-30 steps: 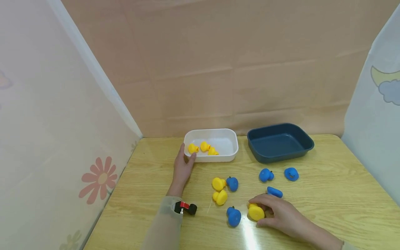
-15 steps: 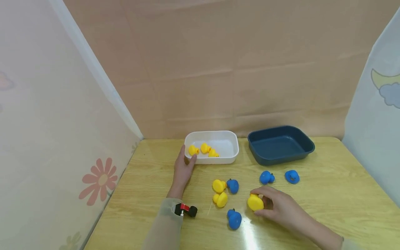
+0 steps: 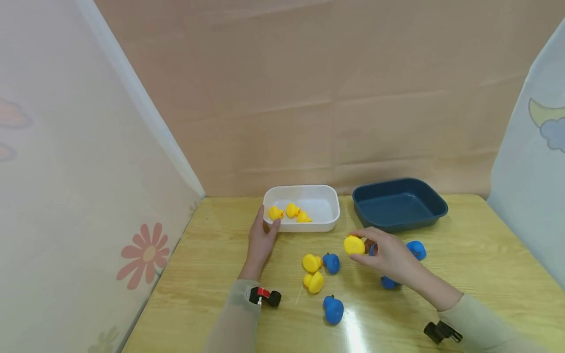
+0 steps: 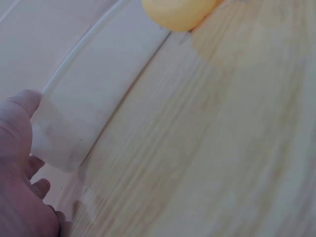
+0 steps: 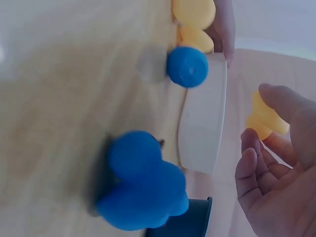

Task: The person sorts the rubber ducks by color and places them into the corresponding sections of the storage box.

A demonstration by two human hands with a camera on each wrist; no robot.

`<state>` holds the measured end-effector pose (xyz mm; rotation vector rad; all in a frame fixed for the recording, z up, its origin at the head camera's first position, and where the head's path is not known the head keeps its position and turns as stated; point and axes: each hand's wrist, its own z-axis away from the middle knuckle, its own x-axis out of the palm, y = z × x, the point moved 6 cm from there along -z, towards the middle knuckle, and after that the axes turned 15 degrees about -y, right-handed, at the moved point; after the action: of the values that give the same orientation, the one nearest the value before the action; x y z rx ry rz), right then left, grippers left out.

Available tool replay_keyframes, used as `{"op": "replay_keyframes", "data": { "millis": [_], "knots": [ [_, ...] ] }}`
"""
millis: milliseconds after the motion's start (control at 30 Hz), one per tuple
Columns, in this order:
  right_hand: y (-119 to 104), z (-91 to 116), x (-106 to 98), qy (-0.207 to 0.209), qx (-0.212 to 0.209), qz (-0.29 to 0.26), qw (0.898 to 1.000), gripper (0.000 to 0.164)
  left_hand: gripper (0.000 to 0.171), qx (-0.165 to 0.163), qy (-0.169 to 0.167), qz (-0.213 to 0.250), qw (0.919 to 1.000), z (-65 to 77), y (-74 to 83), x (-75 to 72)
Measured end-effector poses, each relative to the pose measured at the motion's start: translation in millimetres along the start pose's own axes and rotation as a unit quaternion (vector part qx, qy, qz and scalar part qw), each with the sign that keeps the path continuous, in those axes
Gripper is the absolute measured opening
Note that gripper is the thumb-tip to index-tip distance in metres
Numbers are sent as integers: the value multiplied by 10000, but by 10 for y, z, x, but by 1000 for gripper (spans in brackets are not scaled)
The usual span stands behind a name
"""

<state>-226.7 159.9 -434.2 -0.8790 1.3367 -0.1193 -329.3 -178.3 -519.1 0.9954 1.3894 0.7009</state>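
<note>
My right hand (image 3: 393, 252) pinches a yellow rubber duck (image 3: 354, 245) between thumb and fingers, its flat base facing me, raised above the table. In the right wrist view the same duck (image 5: 266, 116) shows between the fingertips. My left hand (image 3: 260, 242) grips the left end of a white plastic tray (image 3: 309, 227), thumb at the front rim and fingers round the corner. The left wrist view shows that thumb on the rim of the tray (image 4: 94, 89). Inside the tray, toward its left, lie three yellow ducks (image 3: 293, 210).
A dark blue tray (image 3: 399, 226) stands right of the white one. On the table (image 3: 212, 294) lie two yellow ducks (image 3: 312, 263) and several blue ducks (image 3: 333, 310), some partly hidden behind my right hand. Beige cloth (image 3: 273, 98) hangs close behind the trays.
My right hand has lifted the yellow duck off the table and carried it up and away from me toward the trays. My left hand has stayed on the white tray.
</note>
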Motion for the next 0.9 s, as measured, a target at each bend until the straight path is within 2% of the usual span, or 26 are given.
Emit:
{"op": "replay_keyframes", "data": {
  "millis": [267, 533, 700, 900],
  "knots": [
    [52, -330, -134, 171, 151, 139, 9996, 53, 81, 11, -17, -24, 10000, -1, 10, 5],
    [137, -677, -153, 112, 397, 173, 9990, 52, 81, 18, 24, 19, 10000, 4, 7, -13],
    [164, -890, -167, 116, 556, 145, 9983, 56, 81, 16, 9, 10, 10000, 8, 24, -19],
    [206, -1064, -157, 105, 832, 207, 9963, 59, 82, 9, -30, 31, 10000, -5, 23, 0]
  ]
}}
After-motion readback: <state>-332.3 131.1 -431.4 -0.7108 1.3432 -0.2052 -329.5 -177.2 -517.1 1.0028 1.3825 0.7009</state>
